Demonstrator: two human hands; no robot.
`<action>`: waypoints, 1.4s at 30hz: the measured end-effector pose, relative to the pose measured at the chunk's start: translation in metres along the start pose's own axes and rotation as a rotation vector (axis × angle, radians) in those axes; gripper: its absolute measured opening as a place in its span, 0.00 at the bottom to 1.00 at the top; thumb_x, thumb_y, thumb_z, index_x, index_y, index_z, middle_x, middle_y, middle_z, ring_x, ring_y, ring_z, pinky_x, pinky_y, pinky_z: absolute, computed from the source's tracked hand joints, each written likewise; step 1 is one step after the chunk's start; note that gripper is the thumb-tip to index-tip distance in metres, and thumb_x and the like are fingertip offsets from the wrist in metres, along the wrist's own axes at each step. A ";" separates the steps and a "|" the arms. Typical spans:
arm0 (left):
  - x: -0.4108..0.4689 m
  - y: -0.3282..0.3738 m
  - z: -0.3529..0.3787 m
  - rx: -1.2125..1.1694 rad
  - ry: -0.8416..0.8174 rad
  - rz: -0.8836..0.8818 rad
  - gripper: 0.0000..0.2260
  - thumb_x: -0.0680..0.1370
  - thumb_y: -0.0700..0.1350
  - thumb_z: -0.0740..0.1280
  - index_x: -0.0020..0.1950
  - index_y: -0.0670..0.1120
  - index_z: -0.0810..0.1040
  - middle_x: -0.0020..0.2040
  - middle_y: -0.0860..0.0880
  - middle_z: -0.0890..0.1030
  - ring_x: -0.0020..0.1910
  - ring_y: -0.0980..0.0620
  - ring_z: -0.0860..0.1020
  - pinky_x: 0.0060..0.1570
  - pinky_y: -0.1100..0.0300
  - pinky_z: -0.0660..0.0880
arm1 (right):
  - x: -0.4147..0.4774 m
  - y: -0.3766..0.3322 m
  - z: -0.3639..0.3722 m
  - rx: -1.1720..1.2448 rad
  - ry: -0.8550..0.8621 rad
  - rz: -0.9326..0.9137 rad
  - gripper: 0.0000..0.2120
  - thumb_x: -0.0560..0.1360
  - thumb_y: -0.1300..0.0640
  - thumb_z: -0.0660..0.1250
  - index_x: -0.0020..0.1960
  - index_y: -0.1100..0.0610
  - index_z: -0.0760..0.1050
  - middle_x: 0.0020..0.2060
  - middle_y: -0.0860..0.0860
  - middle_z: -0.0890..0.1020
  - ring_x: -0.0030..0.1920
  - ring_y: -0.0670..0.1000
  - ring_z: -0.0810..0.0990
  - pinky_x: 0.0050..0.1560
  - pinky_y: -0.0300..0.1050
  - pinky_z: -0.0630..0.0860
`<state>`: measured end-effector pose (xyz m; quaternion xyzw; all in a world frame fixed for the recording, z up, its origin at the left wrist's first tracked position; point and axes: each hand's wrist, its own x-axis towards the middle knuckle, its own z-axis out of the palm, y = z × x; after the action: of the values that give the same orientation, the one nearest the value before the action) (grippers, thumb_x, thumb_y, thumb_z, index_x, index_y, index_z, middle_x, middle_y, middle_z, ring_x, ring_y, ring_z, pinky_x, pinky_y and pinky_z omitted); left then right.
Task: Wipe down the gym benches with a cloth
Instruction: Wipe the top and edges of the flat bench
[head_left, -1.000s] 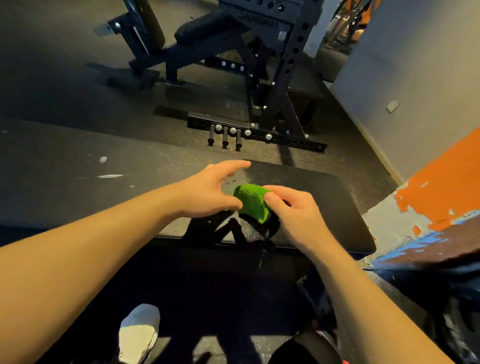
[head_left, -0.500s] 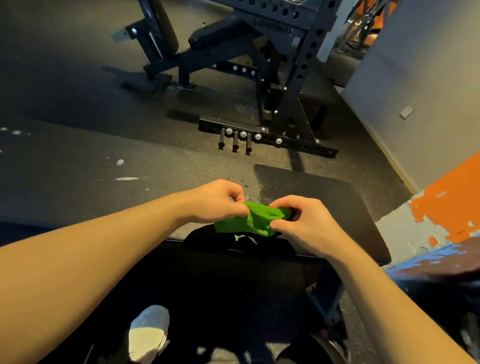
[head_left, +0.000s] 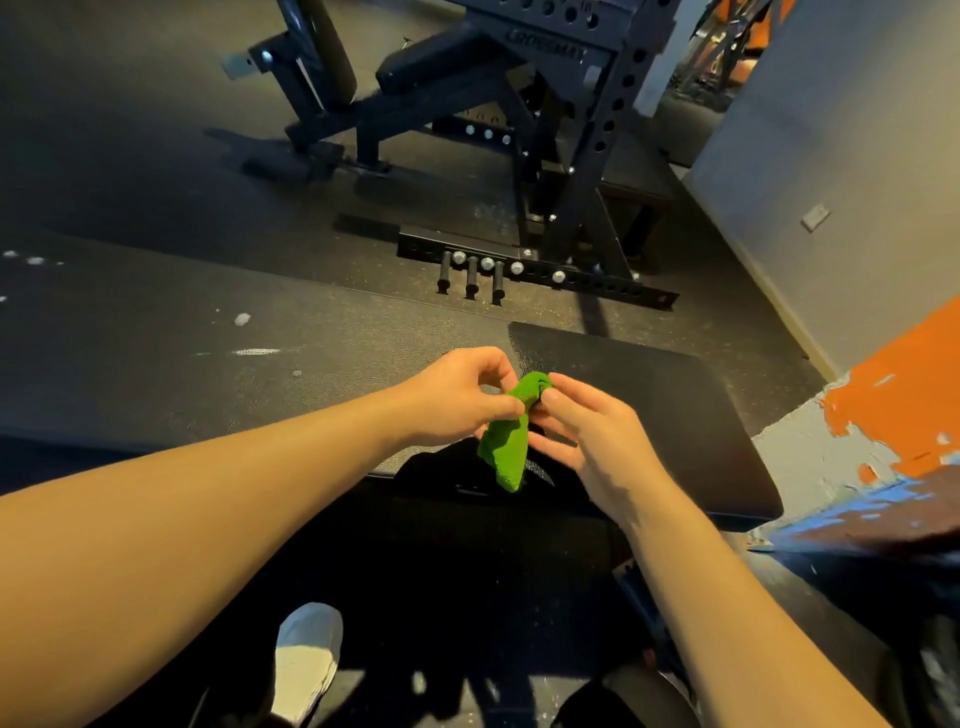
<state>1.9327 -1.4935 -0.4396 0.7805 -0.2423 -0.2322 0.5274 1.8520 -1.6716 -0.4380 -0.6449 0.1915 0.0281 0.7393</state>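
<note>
Cloth (head_left: 508, 449) now hangs lengthwise over the near edge of the padded surface (head_left: 675, 415); half a second ago it was stretched sideways between the two hands. The left hand (head_left: 452, 400) has come up a little, and its curled fingers (head_left: 491, 366) and thumb pinch the cloth just below its top. The right hand (head_left: 592, 436) nips the top fold between thumb and forefinger, while its other fingers (head_left: 553, 444) are loosely spread and hold nothing. The cloth's lower end droops free, clear of the surface, just past that near edge.

The surface ends on the right in rounded corners, close beside a chipped orange and blue painted ledge (head_left: 883, 415). To the left of the hands lies a paler, pebbled stretch with white flecks; whether it is the same pad cannot be told. Beyond the far edge of the surface a strip of dark floor (head_left: 260, 208) lies open as far as the base rail of a black rack (head_left: 571, 171). Behind the rack stands a second bench (head_left: 441, 67). A grey wall (head_left: 831, 130) closes the far right side. On the near side, below the surface, a white shoe (head_left: 304, 660) rests on the floor.
</note>
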 end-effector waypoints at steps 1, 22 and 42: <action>-0.001 0.001 0.000 -0.014 0.001 0.004 0.05 0.79 0.43 0.72 0.52 0.44 0.79 0.51 0.51 0.82 0.41 0.60 0.80 0.41 0.61 0.77 | -0.003 0.002 0.002 0.073 -0.038 0.003 0.17 0.80 0.62 0.68 0.68 0.58 0.76 0.58 0.55 0.85 0.59 0.55 0.84 0.59 0.56 0.81; 0.006 -0.025 -0.002 0.895 0.000 -0.194 0.26 0.78 0.57 0.70 0.76 0.59 0.70 0.80 0.48 0.61 0.77 0.42 0.57 0.73 0.43 0.59 | 0.007 0.054 -0.034 -1.199 0.071 -0.373 0.36 0.80 0.58 0.68 0.82 0.46 0.56 0.71 0.50 0.74 0.72 0.52 0.71 0.72 0.55 0.69; 0.006 -0.050 -0.026 1.006 -0.035 -0.307 0.39 0.74 0.69 0.68 0.80 0.55 0.62 0.80 0.46 0.60 0.77 0.41 0.57 0.72 0.42 0.63 | 0.130 0.027 0.006 -1.449 -0.039 -0.291 0.23 0.86 0.53 0.54 0.81 0.46 0.59 0.83 0.50 0.53 0.82 0.53 0.48 0.79 0.58 0.50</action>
<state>1.9602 -1.4631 -0.4780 0.9598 -0.2153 -0.1747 0.0431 1.9661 -1.6883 -0.5046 -0.9897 0.0244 0.0609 0.1276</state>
